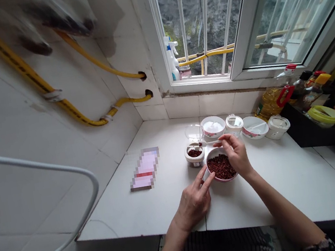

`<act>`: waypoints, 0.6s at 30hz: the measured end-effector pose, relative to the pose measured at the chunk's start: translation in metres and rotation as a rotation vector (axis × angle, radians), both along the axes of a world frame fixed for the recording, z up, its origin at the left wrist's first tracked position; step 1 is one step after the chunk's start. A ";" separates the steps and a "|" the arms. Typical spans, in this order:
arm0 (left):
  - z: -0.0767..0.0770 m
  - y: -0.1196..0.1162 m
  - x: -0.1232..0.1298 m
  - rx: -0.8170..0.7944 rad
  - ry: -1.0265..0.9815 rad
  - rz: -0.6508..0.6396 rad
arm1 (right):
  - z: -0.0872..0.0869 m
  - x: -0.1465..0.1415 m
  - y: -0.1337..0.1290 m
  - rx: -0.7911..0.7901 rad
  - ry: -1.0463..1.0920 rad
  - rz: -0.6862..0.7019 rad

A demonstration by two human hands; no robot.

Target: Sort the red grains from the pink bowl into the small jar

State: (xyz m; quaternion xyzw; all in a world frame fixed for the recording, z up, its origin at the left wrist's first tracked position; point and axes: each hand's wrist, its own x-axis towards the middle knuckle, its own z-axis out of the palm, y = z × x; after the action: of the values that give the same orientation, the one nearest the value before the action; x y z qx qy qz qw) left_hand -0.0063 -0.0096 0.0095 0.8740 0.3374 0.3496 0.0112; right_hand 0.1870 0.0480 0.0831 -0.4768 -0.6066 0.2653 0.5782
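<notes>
A bowl full of dark red-brown dried bits, perhaps peppercorns, sits on the counter. My left hand steadies its near left rim, index and middle fingers stretched over the edge and the thumb hidden. Pinched in my right hand is a small white spoon, its head pointing left over a small seasoning jar. A few dark bits appear on the spoon. The jar holds some of the same dark bits, and its clear lid stands flipped up behind.
Behind are a bowl of white grains, another bowl with a white spoon, and two more lidded jars. An oil bottle and several condiment bottles stand at the right. A blurred pinkish object lies left on the white counter.
</notes>
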 end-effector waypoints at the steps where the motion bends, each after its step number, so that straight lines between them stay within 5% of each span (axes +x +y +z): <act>1: -0.001 0.000 0.000 0.001 0.002 0.001 | 0.000 -0.004 -0.001 0.083 -0.113 0.002; 4: -0.002 0.000 -0.001 -0.010 0.016 0.001 | 0.000 -0.011 -0.002 0.324 -0.433 0.043; 7: -0.002 0.000 0.000 0.000 0.011 0.005 | 0.003 -0.006 -0.004 0.403 -0.494 0.041; 12: 0.000 0.000 0.000 0.007 -0.009 -0.004 | 0.001 0.021 -0.004 0.229 -0.367 -0.137; 18: 0.001 0.000 0.000 -0.002 -0.010 -0.001 | -0.017 0.026 0.001 0.034 -0.432 -0.050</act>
State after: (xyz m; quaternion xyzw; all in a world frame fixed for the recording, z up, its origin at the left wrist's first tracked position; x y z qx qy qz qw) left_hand -0.0062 -0.0092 0.0102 0.8724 0.3371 0.3536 0.0140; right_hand 0.2133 0.0493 0.0660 -0.5276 -0.7088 0.1324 0.4492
